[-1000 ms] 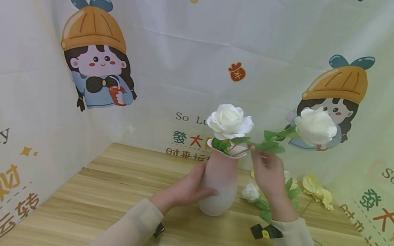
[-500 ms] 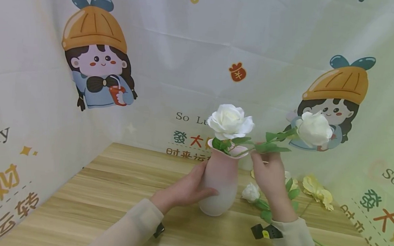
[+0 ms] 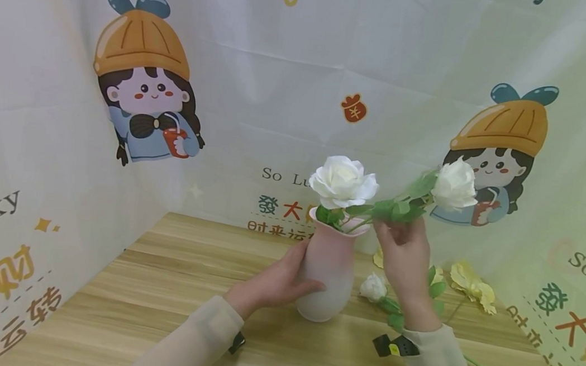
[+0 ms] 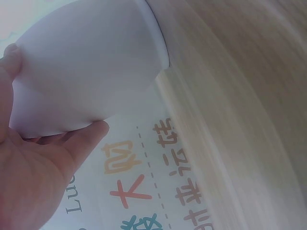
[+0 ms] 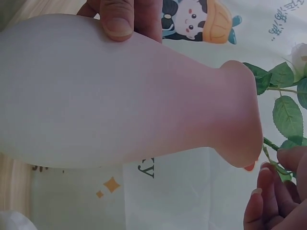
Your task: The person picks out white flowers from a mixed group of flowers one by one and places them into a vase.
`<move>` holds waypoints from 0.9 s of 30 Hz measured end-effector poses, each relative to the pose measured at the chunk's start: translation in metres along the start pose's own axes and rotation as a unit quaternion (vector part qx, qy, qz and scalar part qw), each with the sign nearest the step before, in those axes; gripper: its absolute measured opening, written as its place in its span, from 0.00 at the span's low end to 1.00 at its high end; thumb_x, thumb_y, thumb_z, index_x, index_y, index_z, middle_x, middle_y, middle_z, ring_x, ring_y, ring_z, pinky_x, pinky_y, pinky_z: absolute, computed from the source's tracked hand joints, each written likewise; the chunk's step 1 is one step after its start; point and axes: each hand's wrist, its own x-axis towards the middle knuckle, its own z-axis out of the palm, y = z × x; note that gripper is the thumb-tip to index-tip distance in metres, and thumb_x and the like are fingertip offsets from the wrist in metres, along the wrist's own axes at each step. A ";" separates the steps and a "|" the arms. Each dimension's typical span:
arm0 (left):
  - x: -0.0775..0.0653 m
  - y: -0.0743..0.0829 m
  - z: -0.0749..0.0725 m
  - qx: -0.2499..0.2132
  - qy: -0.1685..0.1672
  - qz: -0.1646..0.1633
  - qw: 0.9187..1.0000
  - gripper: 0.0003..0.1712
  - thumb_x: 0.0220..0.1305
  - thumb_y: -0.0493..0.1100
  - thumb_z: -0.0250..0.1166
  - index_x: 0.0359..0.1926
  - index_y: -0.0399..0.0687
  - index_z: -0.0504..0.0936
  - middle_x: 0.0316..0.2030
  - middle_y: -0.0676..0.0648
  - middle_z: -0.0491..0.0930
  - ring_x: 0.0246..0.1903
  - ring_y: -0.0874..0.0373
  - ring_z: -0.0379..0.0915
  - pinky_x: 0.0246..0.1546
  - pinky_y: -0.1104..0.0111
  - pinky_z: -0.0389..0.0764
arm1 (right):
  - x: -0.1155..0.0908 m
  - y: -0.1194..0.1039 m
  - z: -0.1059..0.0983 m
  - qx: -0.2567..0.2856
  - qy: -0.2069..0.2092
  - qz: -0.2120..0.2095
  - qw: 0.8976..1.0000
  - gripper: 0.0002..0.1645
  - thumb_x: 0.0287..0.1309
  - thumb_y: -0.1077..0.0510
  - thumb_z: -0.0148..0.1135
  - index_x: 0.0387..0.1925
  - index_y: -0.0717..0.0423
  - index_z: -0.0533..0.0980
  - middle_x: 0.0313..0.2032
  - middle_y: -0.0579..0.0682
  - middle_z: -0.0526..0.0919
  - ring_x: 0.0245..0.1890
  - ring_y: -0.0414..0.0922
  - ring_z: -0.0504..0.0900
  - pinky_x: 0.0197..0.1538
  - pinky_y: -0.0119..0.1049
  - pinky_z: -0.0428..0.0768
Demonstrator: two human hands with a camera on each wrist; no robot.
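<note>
A pink-and-white vase [image 3: 327,269] with a flared rim stands upright on the wooden table. My left hand [image 3: 274,277] grips its body from the left, thumb across the front. One white rose [image 3: 343,182] stands in the vase, its bloom just above the rim. My right hand [image 3: 403,257] pinches the green stem of a second white rose [image 3: 455,184], right beside the rim. That rose leans out to the right, and its stem end goes into the vase mouth. In the right wrist view, the fingertips [image 5: 288,158] hold the stem close to the rim.
On the table [image 3: 166,276], right of the vase, lie a smaller white rose [image 3: 373,287] and a yellow flower [image 3: 473,286], partly behind the right forearm. A printed cloth backdrop [image 3: 257,108] rises behind and at both sides.
The second rose has shifted left, its bloom nearer the vase, and turned somewhat. My right fingers have moved slightly along its leafy stem. The left hand and vase stay put.
</note>
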 end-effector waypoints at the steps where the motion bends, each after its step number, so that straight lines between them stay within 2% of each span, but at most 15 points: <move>1: 0.000 0.000 0.000 0.001 0.001 0.000 1.000 0.59 0.63 0.62 0.67 0.77 0.41 0.39 0.67 0.41 0.57 0.62 0.56 0.59 0.64 0.56 0.67 | 0.000 0.000 0.001 0.005 0.005 -0.004 1.000 0.24 0.65 0.55 0.66 0.58 0.53 0.68 0.44 0.49 0.82 0.41 0.41 0.80 0.41 0.28 0.80; 7: -0.001 0.002 -0.001 -0.003 0.005 0.011 1.000 0.58 0.64 0.59 0.68 0.76 0.39 0.41 0.67 0.41 0.57 0.61 0.56 0.60 0.63 0.56 0.68 | -0.001 0.000 0.003 -0.008 0.039 -0.040 0.998 0.16 0.64 0.58 0.68 0.49 0.60 0.75 0.39 0.52 0.84 0.36 0.41 0.80 0.36 0.24 0.79; 10: -0.001 0.003 -0.001 -0.001 0.005 0.012 1.000 0.57 0.64 0.59 0.68 0.76 0.39 0.41 0.66 0.41 0.58 0.61 0.56 0.60 0.63 0.56 0.68 | -0.002 0.000 0.004 -0.057 0.034 -0.044 0.997 0.14 0.64 0.54 0.68 0.47 0.56 0.79 0.37 0.50 0.85 0.33 0.40 0.79 0.31 0.25 0.78; 15: 0.000 0.002 0.000 0.002 0.007 0.014 1.000 0.58 0.64 0.59 0.68 0.76 0.37 0.41 0.66 0.40 0.59 0.60 0.55 0.61 0.63 0.56 0.69 | -0.003 0.003 0.005 -0.153 -0.042 -0.099 0.982 0.10 0.66 0.56 0.65 0.45 0.55 0.83 0.43 0.49 0.83 0.39 0.43 0.78 0.35 0.39 0.80; 18: 0.000 0.002 0.000 0.002 0.009 0.018 1.000 0.58 0.64 0.58 0.68 0.76 0.37 0.41 0.66 0.39 0.59 0.60 0.55 0.62 0.62 0.56 0.69 | -0.004 0.005 0.006 -0.168 -0.091 -0.119 0.974 0.10 0.67 0.57 0.63 0.46 0.58 0.82 0.46 0.52 0.80 0.45 0.47 0.75 0.42 0.48 0.79; 21: 0.000 0.002 0.000 0.004 0.010 0.020 1.000 0.58 0.63 0.57 0.69 0.76 0.37 0.41 0.66 0.39 0.59 0.60 0.55 0.62 0.62 0.56 0.69 | -0.005 0.005 0.007 -0.168 -0.094 -0.099 0.976 0.17 0.66 0.54 0.64 0.49 0.62 0.78 0.48 0.55 0.78 0.47 0.50 0.75 0.44 0.51 0.79; 25: 0.001 0.001 0.000 0.006 0.009 0.022 1.000 0.58 0.63 0.57 0.69 0.76 0.37 0.41 0.66 0.39 0.58 0.61 0.55 0.61 0.63 0.57 0.68 | -0.004 0.006 0.007 -0.131 -0.054 -0.071 0.987 0.23 0.63 0.55 0.66 0.52 0.64 0.70 0.44 0.56 0.77 0.44 0.50 0.76 0.44 0.50 0.78; 27: 0.001 0.001 0.000 0.006 0.009 0.019 1.000 0.58 0.63 0.58 0.69 0.76 0.38 0.41 0.67 0.39 0.58 0.61 0.55 0.60 0.63 0.57 0.68 | -0.003 0.006 0.007 -0.105 -0.034 -0.071 0.991 0.23 0.62 0.57 0.66 0.52 0.63 0.68 0.41 0.55 0.78 0.43 0.48 0.76 0.44 0.48 0.78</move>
